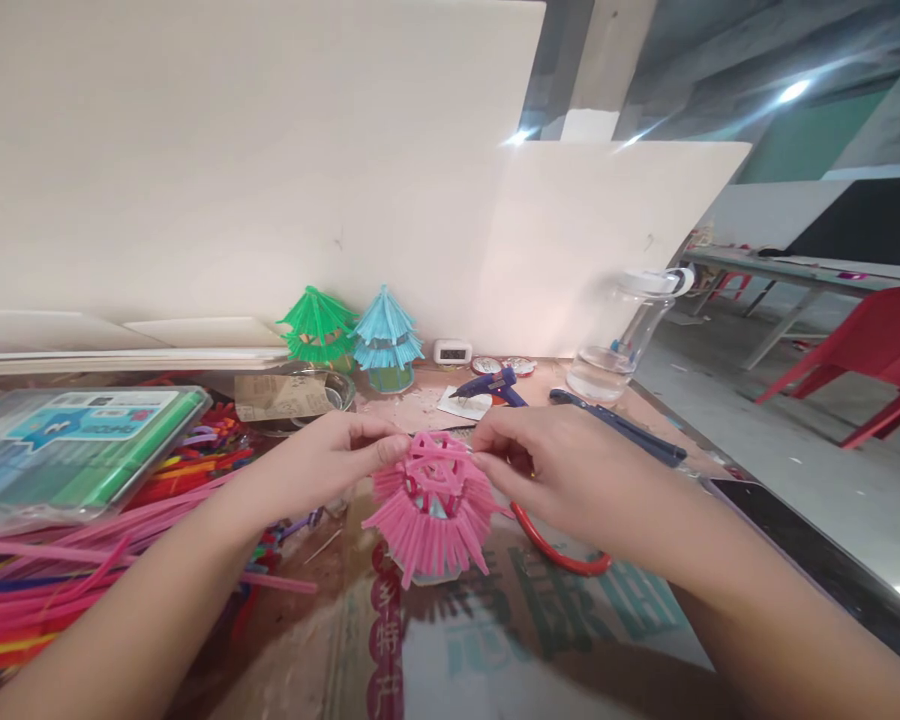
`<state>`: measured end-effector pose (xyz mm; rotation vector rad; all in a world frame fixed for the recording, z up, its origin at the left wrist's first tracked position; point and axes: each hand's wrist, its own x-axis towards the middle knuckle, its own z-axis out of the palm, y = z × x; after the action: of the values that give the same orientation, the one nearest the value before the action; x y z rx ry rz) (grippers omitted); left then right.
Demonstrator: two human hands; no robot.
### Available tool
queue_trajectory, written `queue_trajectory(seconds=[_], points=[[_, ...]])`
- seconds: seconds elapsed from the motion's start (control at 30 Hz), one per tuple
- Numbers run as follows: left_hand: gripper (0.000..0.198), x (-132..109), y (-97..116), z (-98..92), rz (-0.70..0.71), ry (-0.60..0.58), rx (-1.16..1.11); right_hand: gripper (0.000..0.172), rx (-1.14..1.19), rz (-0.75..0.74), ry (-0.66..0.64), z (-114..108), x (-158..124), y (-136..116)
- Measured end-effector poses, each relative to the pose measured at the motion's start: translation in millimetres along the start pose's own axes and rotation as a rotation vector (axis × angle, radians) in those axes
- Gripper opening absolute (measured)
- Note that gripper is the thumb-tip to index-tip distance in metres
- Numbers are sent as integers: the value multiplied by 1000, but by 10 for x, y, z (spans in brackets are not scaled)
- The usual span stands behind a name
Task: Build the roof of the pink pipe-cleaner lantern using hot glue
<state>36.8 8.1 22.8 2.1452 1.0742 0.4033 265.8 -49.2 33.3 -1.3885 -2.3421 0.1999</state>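
A pink pipe-cleaner pavilion model (435, 525) is at the middle, tilted so that its open upper frame faces me. A skirt of pink strips fans out around its lower side. My left hand (345, 455) pinches the upper frame from the left with thumb and forefinger. From the other side, the closed fingertips of my right hand (544, 465) grip the frame's right edge. Parts of both hands' fingers are hidden. A red scissor handle (566, 565) lies under my right hand. Behind stand finished-looking green (319, 325) and blue pavilion models (388, 335).
Loose pipe cleaners (37, 600) and a plastic marker case (82, 450) fill the left side. A blue glue gun (487, 390), a small white clock (452, 351), dark-blue pliers (622, 430) and a water bottle (619, 335) stand or lie behind. A phone (802, 560) is at right.
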Motion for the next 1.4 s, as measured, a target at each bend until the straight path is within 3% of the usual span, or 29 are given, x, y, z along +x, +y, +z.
queue_trajectory(seconds=[0.17, 0.43, 1.0, 1.4], points=[[45, -12, 11, 12, -37, -20, -28, 14, -3, 26, -54, 16, -23, -54], [41, -22, 38, -6, 24, -32, -60, 21, -18, -8, -75, -12, -42, -130], [48, 10, 53, 61, -88, 10, -27, 20, -53, 42, -30, 26, -40, -98], [43, -14, 50, 21, -24, -4, -69, 17, -4, -9, -68, 4, -57, -120]])
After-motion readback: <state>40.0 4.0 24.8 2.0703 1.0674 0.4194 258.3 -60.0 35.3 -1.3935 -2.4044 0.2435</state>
